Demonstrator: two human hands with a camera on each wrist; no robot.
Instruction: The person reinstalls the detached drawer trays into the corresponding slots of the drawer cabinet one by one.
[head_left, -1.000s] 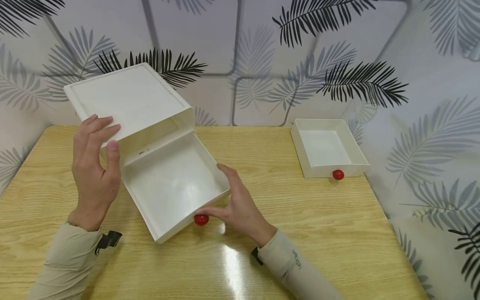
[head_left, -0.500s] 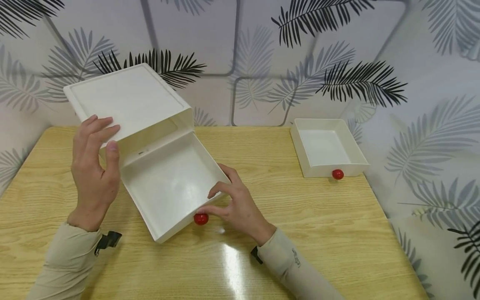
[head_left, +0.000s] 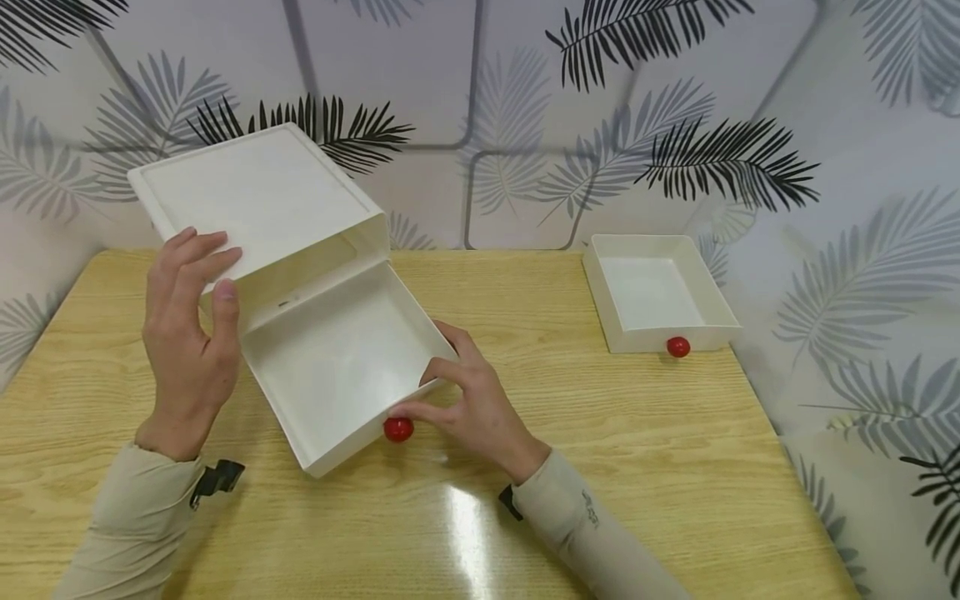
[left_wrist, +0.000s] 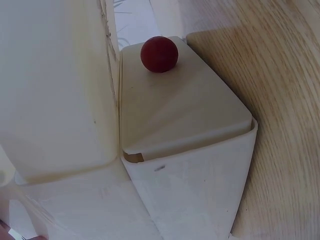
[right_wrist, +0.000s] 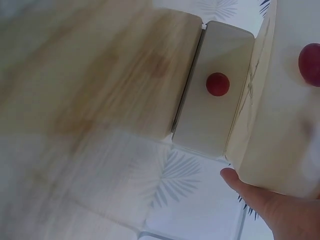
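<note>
- Left hand (head_left: 191,333) is bracing the white drawer case (head_left: 255,200), straight fingers lying on its top, thumb against the near side.
- Right hand (head_left: 468,404) is gripping the front corner of the pulled-out drawer (head_left: 341,367), empty inside, its red knob (head_left: 398,429) just left of the fingers.
- Second empty drawer (head_left: 656,292) is sitting well right of that hand.
- Wooden table (head_left: 600,433); palm-leaf wall (head_left: 600,125) standing behind.

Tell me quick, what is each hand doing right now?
Left hand: open, straight fingers resting on the white cabinet.
Right hand: curled round the front of the pulled-out drawer, by its red knob.
</note>
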